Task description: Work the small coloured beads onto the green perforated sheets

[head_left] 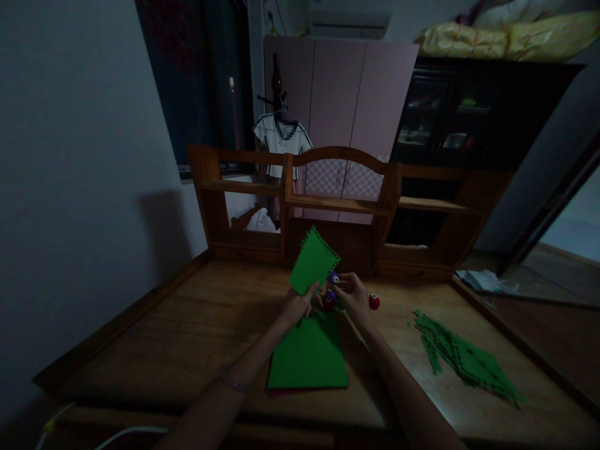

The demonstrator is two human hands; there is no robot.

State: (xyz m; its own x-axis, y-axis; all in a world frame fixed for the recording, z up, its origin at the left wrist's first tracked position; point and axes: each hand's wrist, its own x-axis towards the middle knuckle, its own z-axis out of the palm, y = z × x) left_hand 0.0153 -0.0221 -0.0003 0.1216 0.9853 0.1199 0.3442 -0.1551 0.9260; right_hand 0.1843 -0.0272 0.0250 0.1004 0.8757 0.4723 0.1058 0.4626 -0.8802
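Head view: the left hand (299,304) pinches the near corner of a green sheet (313,259), its fingers closed on it, raised above the far end of a green stack (309,356) on the table (187,337). The sheet should be light, thin and easily creased, best held by a plain edge away from its notched rim. The right hand (355,297) has its fingers narrowly curled beside 1 small purple piece (333,277); whether they grip it, I cannot tell.

On the person's side of the left hand (295,308) gripping a sheet (313,261), a paper stack (308,356) lies on the table (187,337). Right of the right hand (355,300) is a small ball (374,301), then, farther right, paper scraps (473,362). Beyond the grip stands the shelf unit (337,202), a wardrobe (335,94) behind it.
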